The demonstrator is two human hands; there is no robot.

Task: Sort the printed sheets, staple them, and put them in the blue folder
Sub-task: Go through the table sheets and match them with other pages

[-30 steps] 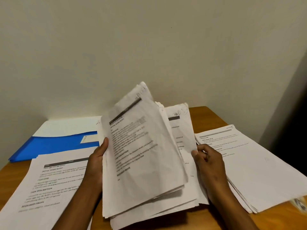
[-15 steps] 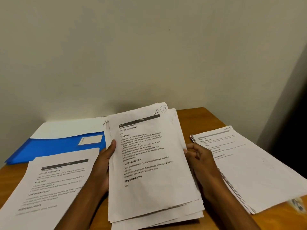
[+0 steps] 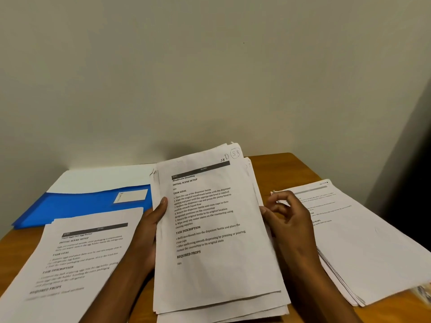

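The loose bundle of white printed sheets is held up over the middle of the wooden table, its top page headed "Mouthwash Decanting" with a handwritten mark in the corner. The left hand grips its left edge, thumb laid on the front and fingers hidden behind. The right hand sits at the right edge with fingers loosely curled; whether they pinch a sheet or only touch the edge I cannot tell.

The step in hand looks like sorting. Done well, it means reading the heading first, peeling only the top page with the right fingers while the left thumb pins the rest, and squaring the ragged lower edges before any stapling.

Counted: one held bundle, several sheets deep; one flat pile of white printed pages on the left; one thicker fanned stack of white pages on the right; one glossy blue folder at the back left, lying partly under the left pile. No stapler is in view.
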